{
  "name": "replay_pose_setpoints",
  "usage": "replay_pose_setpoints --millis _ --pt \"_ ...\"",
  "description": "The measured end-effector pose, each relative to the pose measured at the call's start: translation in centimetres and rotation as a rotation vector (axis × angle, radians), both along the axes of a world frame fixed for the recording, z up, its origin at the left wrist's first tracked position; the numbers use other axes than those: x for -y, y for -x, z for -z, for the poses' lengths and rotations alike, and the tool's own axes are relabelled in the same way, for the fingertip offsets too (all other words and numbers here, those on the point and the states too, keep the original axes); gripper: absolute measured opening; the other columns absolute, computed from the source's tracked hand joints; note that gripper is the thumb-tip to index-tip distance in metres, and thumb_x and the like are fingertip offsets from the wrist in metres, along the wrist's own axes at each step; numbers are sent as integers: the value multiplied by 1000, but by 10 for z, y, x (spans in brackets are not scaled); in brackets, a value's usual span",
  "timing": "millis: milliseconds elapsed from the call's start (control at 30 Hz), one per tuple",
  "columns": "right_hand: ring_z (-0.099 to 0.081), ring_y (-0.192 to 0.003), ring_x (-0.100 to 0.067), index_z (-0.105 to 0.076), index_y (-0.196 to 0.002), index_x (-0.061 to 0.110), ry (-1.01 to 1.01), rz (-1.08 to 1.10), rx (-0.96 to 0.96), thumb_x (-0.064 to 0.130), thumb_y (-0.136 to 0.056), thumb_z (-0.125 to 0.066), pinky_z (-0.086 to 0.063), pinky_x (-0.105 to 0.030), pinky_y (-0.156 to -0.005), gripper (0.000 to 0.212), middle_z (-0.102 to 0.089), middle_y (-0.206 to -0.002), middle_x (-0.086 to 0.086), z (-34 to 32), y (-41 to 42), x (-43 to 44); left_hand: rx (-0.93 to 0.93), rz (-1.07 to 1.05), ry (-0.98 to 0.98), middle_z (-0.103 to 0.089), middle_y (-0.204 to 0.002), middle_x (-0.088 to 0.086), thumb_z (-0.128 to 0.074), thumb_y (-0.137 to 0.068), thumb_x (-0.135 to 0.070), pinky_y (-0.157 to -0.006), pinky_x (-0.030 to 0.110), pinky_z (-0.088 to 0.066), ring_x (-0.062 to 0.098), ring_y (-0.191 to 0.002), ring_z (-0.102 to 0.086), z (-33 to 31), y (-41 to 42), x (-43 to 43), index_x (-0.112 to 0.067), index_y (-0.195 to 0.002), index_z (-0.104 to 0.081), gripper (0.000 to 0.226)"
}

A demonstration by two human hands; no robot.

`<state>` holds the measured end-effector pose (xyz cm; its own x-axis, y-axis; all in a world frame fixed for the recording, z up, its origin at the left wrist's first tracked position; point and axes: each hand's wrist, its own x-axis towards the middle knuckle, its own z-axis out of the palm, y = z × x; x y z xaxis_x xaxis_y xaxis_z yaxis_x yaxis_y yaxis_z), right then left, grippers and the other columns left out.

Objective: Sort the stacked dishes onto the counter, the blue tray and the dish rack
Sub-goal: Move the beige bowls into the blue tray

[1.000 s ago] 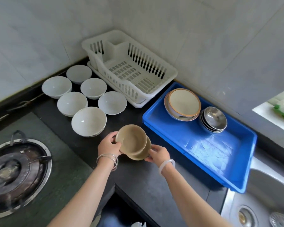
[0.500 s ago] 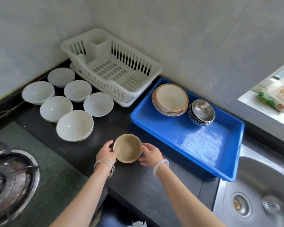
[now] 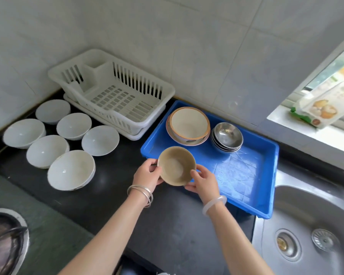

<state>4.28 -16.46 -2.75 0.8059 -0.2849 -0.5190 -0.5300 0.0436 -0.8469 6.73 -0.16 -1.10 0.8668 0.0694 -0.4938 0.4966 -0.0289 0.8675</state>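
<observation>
A small tan bowl [image 3: 176, 165] is held between my left hand [image 3: 148, 172] and my right hand [image 3: 204, 180], above the near left edge of the blue tray [image 3: 244, 175]. Whether a second bowl sits under it I cannot tell. In the tray's far end stand a cream bowl with an orange rim [image 3: 189, 124] on a plate and a stack of steel bowls [image 3: 227, 136]. Several white bowls [image 3: 71, 169] sit upright on the black counter [image 3: 111, 195] to the left. The white dish rack [image 3: 115, 92] against the wall holds nothing.
A gas burner [image 3: 4, 241] lies at the lower left. A steel sink [image 3: 310, 235] with two drains adjoins the tray on the right. A food packet [image 3: 324, 104] stands on the window sill at the upper right.
Both hands have lifted the tan bowl off the counter and carried it right, to the near edge of the blue tray. The camera has swung right.
</observation>
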Motion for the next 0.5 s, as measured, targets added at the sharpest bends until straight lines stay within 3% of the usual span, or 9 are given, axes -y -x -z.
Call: replay_pose_setpoints --millis 200,333,400,500 --pt "-70 -54 -18 -59 -107 11 2 286 14 5 -91 -47 -56 -20 -49 20 -63 -86 -5 0 9 83 -35 215 62 -62 -100 17 -53 -87 0 -85 40 -55 27 -90 -60 -1 -23 97 2 -109 -57 22" --pt "-69 -59 -27 -60 -104 9 -10 479 -34 2 -88 -47 -58 -31 -61 21 -63 -82 -6 17 25 130 -130 294 137 -61 -92 16 -52 -87 3 -65 21 -54 24 -78 -59 6 -22 159 6 -114 -54 27" --pt "-66 -58 -29 -61 -101 6 -16 552 -55 0 -86 -46 -58 -40 -71 22 -61 -78 -8 27 31 149 -173 326 147 -59 -78 10 -51 -87 4 -56 18 -50 18 -67 -55 11 -22 185 6 -115 -55 28" --pt "-63 -60 -28 -60 -101 5 -28 638 -66 -4 -85 -47 -58 -35 -66 23 -59 -75 -7 38 31 169 -201 368 159 -60 -81 10 -50 -88 6 -64 24 -49 22 -71 -55 21 -26 215 8 -118 -54 31"
